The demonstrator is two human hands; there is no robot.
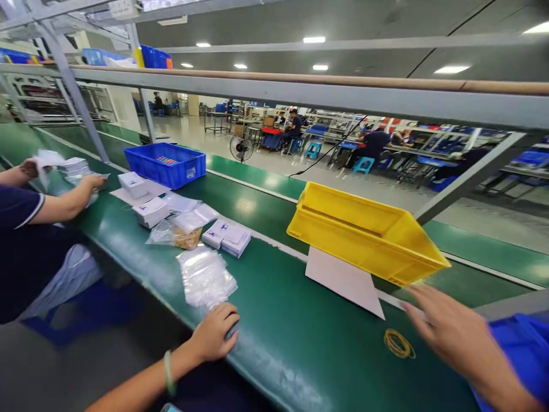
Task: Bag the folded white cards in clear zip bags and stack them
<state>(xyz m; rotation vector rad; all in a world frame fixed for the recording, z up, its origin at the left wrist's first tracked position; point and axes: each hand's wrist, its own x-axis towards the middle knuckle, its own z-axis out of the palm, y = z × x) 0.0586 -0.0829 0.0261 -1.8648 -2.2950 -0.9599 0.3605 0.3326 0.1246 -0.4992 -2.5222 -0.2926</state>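
Reach is the step in hand, by my reading: your right hand (446,332) is spread open and holds nothing. It sits in the lower right of the frame, just short of the near corner of the yellow bin (369,237) and not touching it. The bin sits tilted at centre right on the green belt (291,343), its near edge over a white card sheet (343,280). Your left hand (214,332) is loosely clenched at the belt's near edge, bottom centre, just beside the pile of clear bags (206,277).

The next move calls for a firm hold on the bin's rim. Since it sits askew, it could slide or drag the sheet, so a steadying second hand may help. Mind the rubber bands (398,343) lying just left of your wrist.

Your right hand is blurred, so I can't make out its fingertips. I can't tell whether the left covers anything, and the bin's inside looks bare but is partly hidden. The blue tray (523,349) at bottom right is cut off. At upper left, a co-worker's hand (92,182) rests by small stacks.
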